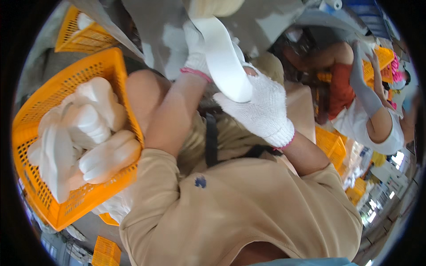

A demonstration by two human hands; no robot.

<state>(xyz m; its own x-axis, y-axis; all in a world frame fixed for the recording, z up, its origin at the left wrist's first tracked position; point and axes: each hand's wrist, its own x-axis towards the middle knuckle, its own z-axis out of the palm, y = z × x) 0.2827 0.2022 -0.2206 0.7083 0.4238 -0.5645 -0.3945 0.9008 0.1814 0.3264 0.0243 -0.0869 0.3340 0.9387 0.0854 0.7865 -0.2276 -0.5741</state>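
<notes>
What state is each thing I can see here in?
Right hand: gloved, closed on the white piece
White piece: held, upper end at the pale rounded part
Pale rounded part: cannot tell whether turning
Left hand: gloved, partly hidden
Large orange basket: open-topped, heaped with white pieces
Upper-left basket: open-topped, something white inside

Left hand in white knit glove: fingers mostly hidden behind long curved white sole-shaped piece. Cream rounded part cut off by top edge; can't tell if they touch. Grey-sleeved neighbouring person blurs toward right rim. Orange perforated plastic crate: lower contents buried.
</notes>
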